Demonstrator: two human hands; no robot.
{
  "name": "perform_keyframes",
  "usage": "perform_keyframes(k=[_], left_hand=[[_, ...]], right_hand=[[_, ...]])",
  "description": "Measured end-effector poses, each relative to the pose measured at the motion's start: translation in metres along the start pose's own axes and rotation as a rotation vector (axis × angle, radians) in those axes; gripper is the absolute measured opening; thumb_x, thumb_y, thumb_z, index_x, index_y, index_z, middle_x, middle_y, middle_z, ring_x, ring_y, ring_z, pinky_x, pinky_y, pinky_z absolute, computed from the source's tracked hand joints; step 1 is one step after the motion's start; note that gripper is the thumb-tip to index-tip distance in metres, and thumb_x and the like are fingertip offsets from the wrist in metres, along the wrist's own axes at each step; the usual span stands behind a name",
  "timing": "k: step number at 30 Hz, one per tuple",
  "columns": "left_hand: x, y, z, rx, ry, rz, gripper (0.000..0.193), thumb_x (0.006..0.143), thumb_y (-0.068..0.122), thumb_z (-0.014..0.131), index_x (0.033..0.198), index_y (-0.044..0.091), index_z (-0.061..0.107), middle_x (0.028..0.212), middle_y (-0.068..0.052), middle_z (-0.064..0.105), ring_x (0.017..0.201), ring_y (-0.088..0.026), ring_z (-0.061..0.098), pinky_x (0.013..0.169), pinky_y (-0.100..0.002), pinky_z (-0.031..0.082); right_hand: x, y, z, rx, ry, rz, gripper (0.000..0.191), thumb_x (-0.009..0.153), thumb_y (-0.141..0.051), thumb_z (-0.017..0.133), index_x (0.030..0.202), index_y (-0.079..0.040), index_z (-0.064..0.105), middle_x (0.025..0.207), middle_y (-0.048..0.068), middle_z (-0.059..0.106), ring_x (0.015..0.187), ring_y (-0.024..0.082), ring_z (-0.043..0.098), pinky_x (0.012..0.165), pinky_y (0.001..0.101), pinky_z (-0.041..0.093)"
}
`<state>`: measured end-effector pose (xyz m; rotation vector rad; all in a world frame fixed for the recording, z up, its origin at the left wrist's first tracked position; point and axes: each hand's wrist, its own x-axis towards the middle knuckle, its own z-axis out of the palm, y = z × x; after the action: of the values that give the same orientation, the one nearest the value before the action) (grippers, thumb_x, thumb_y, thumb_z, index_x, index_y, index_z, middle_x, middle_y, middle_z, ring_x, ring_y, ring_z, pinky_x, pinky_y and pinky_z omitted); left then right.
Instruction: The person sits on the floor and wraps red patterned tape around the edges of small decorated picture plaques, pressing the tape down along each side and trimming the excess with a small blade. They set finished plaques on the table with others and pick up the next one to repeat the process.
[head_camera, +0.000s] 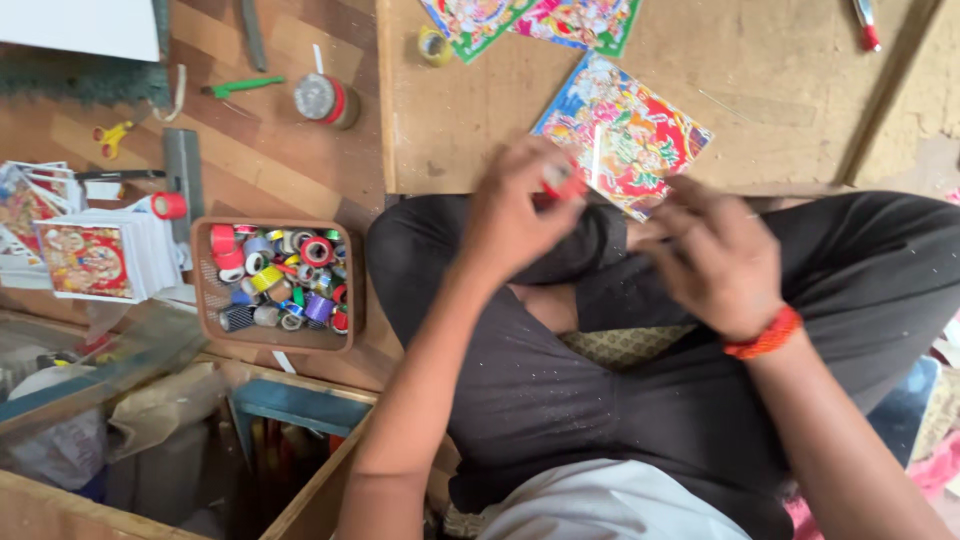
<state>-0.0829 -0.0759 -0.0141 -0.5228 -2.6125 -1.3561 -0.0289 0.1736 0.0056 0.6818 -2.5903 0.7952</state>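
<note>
Sitting cross-legged at the edge of a low wooden board, the person works over their lap in dark trousers. On the board lies a bright printed picture, square, crowded with red, blue and yellow figures; its near corner reaches the board's edge just above the hands. No tape shows along the edges that can be seen, so the taping looks barely begun, though motion blur hides much. Two more such pictures lie farther up the board. Beside the left knee stands a brown basket full of small tape rolls in many colours, and past it a stack of printed cards. The left hand pinches a small red tape roll between thumb and fingertips. The right hand, with an orange bracelet at the wrist, is curled, its fingers drawn together; whether it holds a tape end I cannot tell.
</note>
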Motion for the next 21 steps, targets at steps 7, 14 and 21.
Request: perform_keyframes(k=[7,14,21], left_hand=[[-0.044,0.049,0.047,-0.674,-0.023,-0.269,0.045,0.086,0.001,0.082,0.127,-0.002,0.065,0.123,-0.012,0.068,0.108,-0.017,0.071,0.094,-0.031,0.062],[-0.063,0.025,0.072,-1.009,-0.038,-0.505,0.014,0.095,0.005,0.076,0.104,-0.002,0.067,0.108,-0.009,0.073,0.098,-0.011,0.069,0.090,-0.027,0.059],[-0.033,-0.047,0.040,-0.567,0.107,-0.457,0.015,0.095,0.013,0.077,0.096,0.000,0.070,0.091,-0.003,0.068,0.076,-0.008,0.066,0.064,-0.026,0.060]], right_hand=[[-0.001,-0.010,0.000,-0.101,0.123,-0.212,0.031,0.078,-0.006,0.087,0.106,-0.008,0.074,0.111,0.005,0.072,0.101,0.025,0.071,0.078,0.0358,0.057],[-0.010,-0.009,-0.002,-0.096,0.119,-0.115,0.034,0.078,-0.014,0.089,0.107,-0.008,0.073,0.106,0.004,0.070,0.095,0.023,0.069,0.073,0.0353,0.053],[-0.023,0.000,0.008,-0.074,-0.186,-0.051,0.026,0.080,-0.022,0.081,0.101,-0.013,0.068,0.091,0.002,0.065,0.084,0.023,0.063,0.074,0.0378,0.050]])
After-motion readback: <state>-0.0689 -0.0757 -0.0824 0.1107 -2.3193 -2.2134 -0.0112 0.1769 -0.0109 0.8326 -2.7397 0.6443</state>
